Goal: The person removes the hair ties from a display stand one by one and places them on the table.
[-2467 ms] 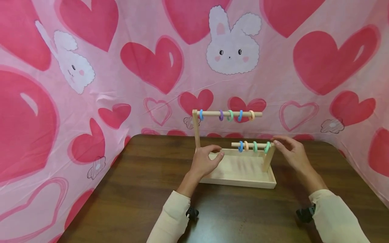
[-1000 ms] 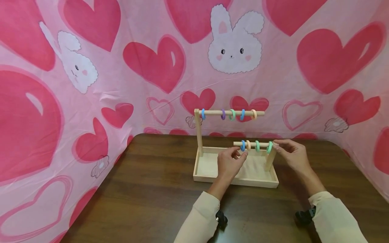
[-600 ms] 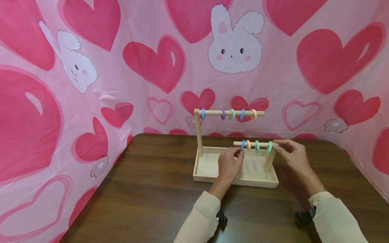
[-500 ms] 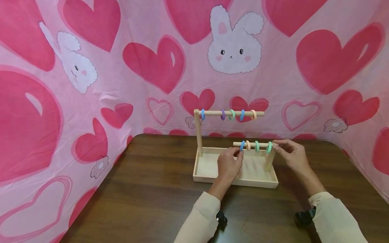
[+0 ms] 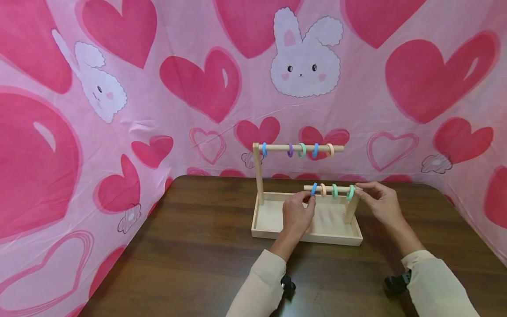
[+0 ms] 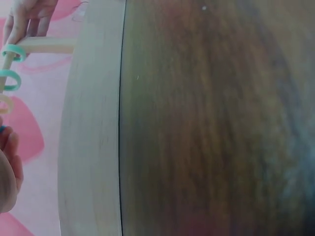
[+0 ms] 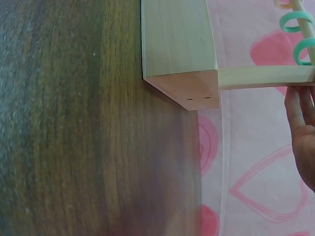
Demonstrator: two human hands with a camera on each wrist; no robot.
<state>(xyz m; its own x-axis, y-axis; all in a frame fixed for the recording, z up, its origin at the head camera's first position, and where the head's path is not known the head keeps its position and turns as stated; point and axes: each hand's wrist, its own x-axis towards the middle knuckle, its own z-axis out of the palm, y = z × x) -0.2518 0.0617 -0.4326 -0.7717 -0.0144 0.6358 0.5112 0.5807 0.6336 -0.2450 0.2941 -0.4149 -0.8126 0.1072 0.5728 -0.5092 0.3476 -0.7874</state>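
My left hand (image 5: 297, 213) pinches the bottom of a blue ring (image 5: 314, 189), which hangs tilted on the lower bar (image 5: 342, 189) of a wooden rack, near its free left end. To the right on that bar hang a peach ring (image 5: 323, 190) and two green rings, one in the middle (image 5: 335, 191) and one by the post. With thumb and fingertips my right hand (image 5: 383, 203) holds the top of the short post (image 5: 351, 212). In the left wrist view the blue ring is mostly hidden by the left fingers (image 6: 12, 145).
The taller upper bar (image 5: 277, 148) carries two blue rings, a purple ring (image 5: 290, 150), a green ring and a peach ring (image 5: 330, 150). Both posts rise from a shallow wooden tray (image 5: 285, 235) on a brown table (image 5: 178, 246). A pink heart-patterned cloth (image 5: 222, 26) hangs behind.
My left hand has moved right from beside the tall post to the blue ring, taken hold of it and slid it slightly left. My right hand has settled on the short post's top.
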